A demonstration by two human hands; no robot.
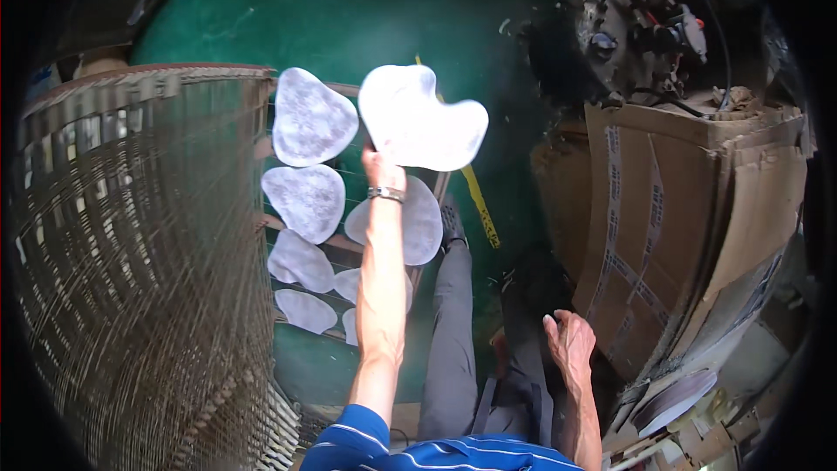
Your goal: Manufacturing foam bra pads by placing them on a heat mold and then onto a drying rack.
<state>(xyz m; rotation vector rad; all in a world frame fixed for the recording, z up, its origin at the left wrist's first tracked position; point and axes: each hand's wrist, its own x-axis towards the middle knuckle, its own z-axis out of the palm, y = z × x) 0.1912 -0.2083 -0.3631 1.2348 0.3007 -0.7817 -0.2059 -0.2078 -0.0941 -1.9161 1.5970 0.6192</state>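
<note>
The left hand (384, 167) holds the white piece (423, 126) by its near left edge; the thumb side shows there, but the other fingers are hidden, so how they press on it cannot be told. The piece, rounded with a notch on its far right side, is raised over the far right part of a rack (442, 183), its surface washed out by glare. Greyish pads (314, 118) lie on the rack in two columns, the left one running from far to near, the right one partly behind the left forearm. The right hand (572, 344) is empty, near and to the right, its fingers loosely bent. Left of the rack stands a stack of mesh frames (166, 279); to the right, a carton (649, 209) stands just nearer than a machine (623, 30). Yellow tape (481, 207) marks the green floor (279, 0).
</note>
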